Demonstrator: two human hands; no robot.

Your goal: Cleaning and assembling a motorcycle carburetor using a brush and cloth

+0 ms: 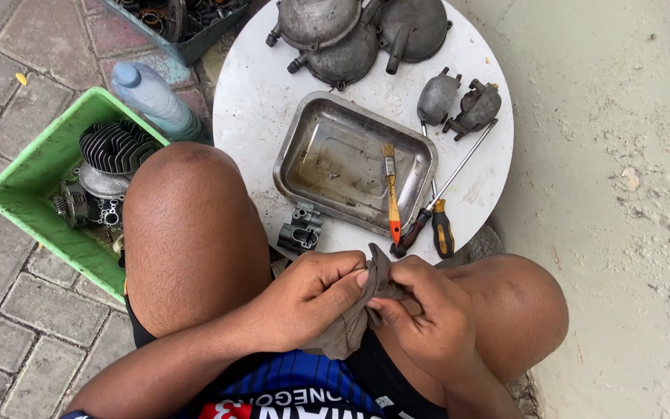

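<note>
Head view: left hand (316,299) and right hand (420,314), fingers curled, both grip grey rag (354,326).

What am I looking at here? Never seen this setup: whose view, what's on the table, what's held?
There is no machine: one camera on a person's head looks down at their bare hands and knees. The left hand and right hand both grip a grey rag. On the round white table lie a metal tray with a paintbrush, two screwdrivers, grey engine covers and small metal parts. A green crate with a finned cylinder and a plastic bottle sit on the paving.
</note>
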